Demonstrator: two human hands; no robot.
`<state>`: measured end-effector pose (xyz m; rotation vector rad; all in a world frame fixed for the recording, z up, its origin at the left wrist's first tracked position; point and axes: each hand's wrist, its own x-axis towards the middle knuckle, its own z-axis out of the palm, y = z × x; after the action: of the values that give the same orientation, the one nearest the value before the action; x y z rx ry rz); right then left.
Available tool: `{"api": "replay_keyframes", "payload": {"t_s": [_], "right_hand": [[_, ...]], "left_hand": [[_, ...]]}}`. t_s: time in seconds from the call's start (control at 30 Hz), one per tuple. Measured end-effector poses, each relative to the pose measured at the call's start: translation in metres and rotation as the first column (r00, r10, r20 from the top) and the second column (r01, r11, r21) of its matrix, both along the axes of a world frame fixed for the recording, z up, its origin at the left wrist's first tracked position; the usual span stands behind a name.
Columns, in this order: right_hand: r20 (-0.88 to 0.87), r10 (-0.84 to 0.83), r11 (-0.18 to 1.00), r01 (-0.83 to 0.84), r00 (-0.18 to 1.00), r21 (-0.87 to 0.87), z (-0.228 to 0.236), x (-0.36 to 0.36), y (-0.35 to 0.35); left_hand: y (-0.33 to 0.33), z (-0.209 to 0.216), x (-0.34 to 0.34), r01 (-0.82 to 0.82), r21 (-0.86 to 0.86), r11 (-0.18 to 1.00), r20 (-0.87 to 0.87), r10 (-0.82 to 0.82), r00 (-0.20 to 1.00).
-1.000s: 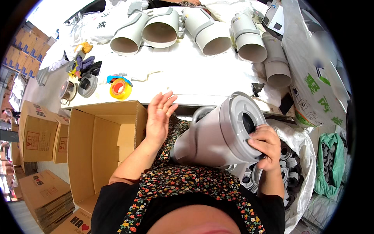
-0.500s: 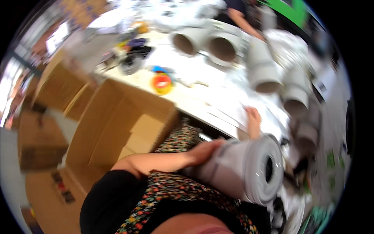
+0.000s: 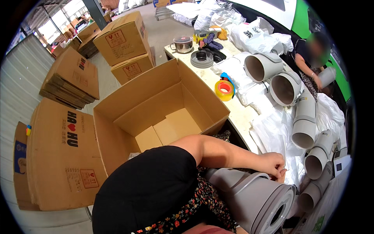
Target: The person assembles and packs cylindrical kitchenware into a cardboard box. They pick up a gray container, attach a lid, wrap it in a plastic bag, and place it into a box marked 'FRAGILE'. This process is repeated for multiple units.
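A grey plastic bin (image 3: pixel 249 197) lies tilted across my lap, its round lid with a dark central hole facing lower right. My left hand (image 3: pixel 272 163) reaches over it, fingers closed in a pinch at the edge of a thin white plastic bag (image 3: pixel 269 136) on the table. Against those fingertips sits my right hand (image 3: pixel 281 178), mostly hidden behind the left hand and the bin. Its visible fingers look curled together at the same bag edge. Just left of my arm stands an open cardboard box (image 3: pixel 156 105) with its bare bottom flaps showing.
Several grey bins (image 3: pixel 304 121) lie along the table's right side. Tape (image 3: pixel 224 90), a steel pot (image 3: pixel 183 44) and grey lids (image 3: pixel 201 58) rest on the table (image 3: pixel 237 117). Stacked cartons (image 3: pixel 122 39) and flattened boxes (image 3: pixel 72 78) stand left. A co-worker (image 3: pixel 311 58) handles a bin.
My left hand has left the bin's side and moved right to meet my right hand by the plastic bags. The bin has shifted lower right in view. The view has swung left.
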<state>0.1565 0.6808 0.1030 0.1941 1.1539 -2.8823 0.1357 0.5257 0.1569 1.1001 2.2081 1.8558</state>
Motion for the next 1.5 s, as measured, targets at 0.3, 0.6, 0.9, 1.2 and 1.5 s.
{"api": "replay_keyframes", "payload": {"t_s": [0.3, 0.6, 0.9, 1.2, 1.5], "right_hand": [[-0.035, -0.141, 0.978, 0.144, 0.989, 0.152, 0.033, 0.042, 0.022], [-0.044, 0.805, -0.015, 0.093, 0.591, 0.996, 0.179, 0.185, 0.027], [0.248, -0.257, 0.356, -0.147, 0.934, 0.923, -0.022, 0.24, 0.001], [0.14, 0.554, -0.327, 0.06, 0.821, 0.943, -0.008, 0.158, -0.086], [0.002, 0.481, 0.353, -0.196, 0.876, 0.915, 0.053, 0.102, -0.11]], "left_hand": [[-0.005, -0.03, -0.051, -0.371, 0.329, 0.868, 0.693, 0.045, 0.72], [-0.031, 0.037, 0.031, -0.103, 0.275, 0.956, -0.047, 0.121, 0.992], [-0.168, -0.099, 0.064, 0.126, -0.543, 0.83, -0.231, -0.292, 0.928], [-0.085, -0.055, 0.095, -0.226, -0.187, 0.956, -0.524, 0.097, 0.846], [-0.266, -0.039, 0.052, -0.735, 0.111, 0.669, 0.1, 0.728, 0.678]]}}
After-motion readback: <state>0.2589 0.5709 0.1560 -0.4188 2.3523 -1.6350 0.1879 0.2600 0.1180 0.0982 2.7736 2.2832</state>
